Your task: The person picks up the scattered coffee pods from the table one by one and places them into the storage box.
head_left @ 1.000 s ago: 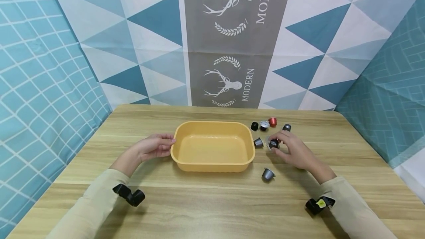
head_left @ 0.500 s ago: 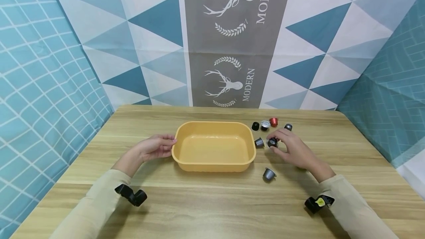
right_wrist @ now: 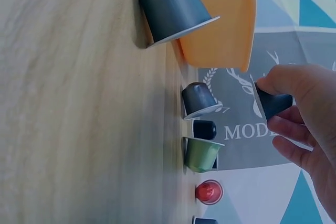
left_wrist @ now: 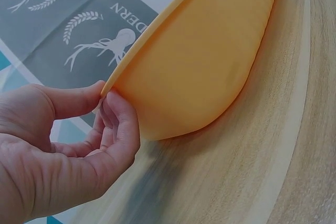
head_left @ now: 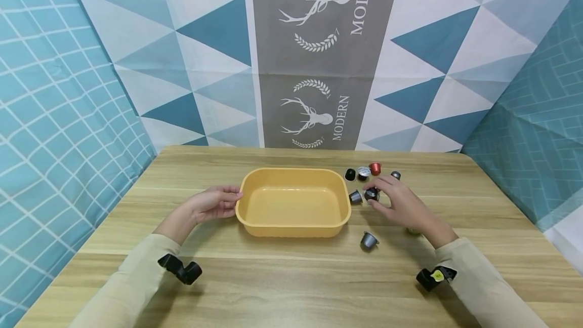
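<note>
In the head view my left hand (head_left: 217, 203) is at the left end of a yellow plastic basin (head_left: 293, 232). Thumb and fingertips pinch its rim, as the left wrist view shows from the side (left_wrist: 184, 66). My right hand (head_left: 405, 206) holds a black coffee capsule (right_wrist: 275, 103) between thumb and fingers, raised above the table in the right wrist view. Close to that hand lie a dark grey capsule (head_left: 355, 197) and, nearer the front, a larger-looking grey one (head_left: 368, 241). A green capsule (right_wrist: 202, 155) is mostly hidden under the right wrist in the head view.
Behind the right hand stand a black capsule (head_left: 350, 174), a silver-lidded one (head_left: 363, 172), a red one (head_left: 375, 168) and another dark one (head_left: 396, 175). The wooden table (head_left: 282, 287) meets patterned cloth walls at the back and sides.
My right hand has shifted slightly left with the black capsule, toward the basin. The left hand keeps its pinch on the rim, and the basin stays in place.
</note>
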### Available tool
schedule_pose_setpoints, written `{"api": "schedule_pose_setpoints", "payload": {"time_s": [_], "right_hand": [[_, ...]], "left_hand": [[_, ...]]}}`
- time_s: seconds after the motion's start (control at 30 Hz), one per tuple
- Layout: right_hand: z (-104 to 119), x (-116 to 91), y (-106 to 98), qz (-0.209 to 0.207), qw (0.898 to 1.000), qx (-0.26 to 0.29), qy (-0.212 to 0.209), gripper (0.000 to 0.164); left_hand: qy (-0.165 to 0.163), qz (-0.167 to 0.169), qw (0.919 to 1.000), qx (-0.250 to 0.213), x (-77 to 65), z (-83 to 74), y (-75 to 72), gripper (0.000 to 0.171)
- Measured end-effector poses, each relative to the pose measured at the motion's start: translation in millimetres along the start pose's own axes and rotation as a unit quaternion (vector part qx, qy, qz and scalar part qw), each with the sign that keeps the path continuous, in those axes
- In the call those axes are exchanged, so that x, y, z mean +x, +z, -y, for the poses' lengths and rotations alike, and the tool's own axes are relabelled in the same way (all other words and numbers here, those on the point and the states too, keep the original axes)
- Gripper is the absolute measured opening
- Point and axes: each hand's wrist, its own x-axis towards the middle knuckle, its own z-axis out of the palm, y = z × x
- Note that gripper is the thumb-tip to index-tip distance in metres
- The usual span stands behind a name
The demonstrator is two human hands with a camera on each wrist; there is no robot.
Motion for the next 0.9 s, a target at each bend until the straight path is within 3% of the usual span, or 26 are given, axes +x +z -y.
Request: {"api": "schedule_pose_setpoints", "payload": {"time_s": [0.9], "right_hand": [[7, 22, -1, 0.006, 0.999, 0.007, -0.031, 0.029]], "left_hand": [[-0.004, -0.002, 0.9999, -0.015, 1.0, 0.3, 0.6, 0.014]]}}
